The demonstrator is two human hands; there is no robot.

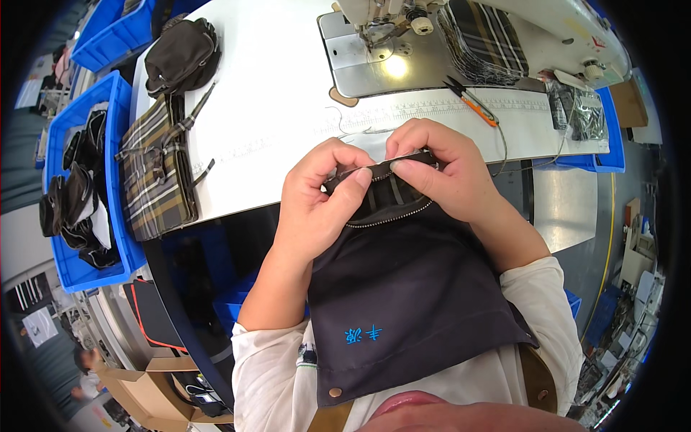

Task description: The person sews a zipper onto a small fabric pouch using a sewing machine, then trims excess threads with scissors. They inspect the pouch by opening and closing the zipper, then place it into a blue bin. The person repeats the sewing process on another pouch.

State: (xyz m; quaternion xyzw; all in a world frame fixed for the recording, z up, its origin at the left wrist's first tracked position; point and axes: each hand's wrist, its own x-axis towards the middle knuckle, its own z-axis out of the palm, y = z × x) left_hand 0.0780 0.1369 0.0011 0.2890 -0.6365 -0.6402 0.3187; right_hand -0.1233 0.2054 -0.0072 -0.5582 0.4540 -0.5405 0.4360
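My left hand (324,201) pinches the dark fabric edge of a zippered piece (381,201) with thumb and fingers, at the upper edge of my dark apron (417,288). My right hand (439,169) grips the same edge a little farther right, its thumb pressed on the band. The piece has a curved zipper and a striped inner face, partly hidden by my fingers. Just beyond both hands is the white table edge (266,187), with loose thread on it. The sewing machine (378,21) and its metal plate stand behind.
Orange-handled snips (476,106), stacked plaid panels (482,36) and a plastic-bagged bundle (579,115) lie at right. At left are a dark pouch (180,54), plaid fabric (155,187) and blue bins (65,245) of dark pieces. A person (86,371) appears at far lower left.
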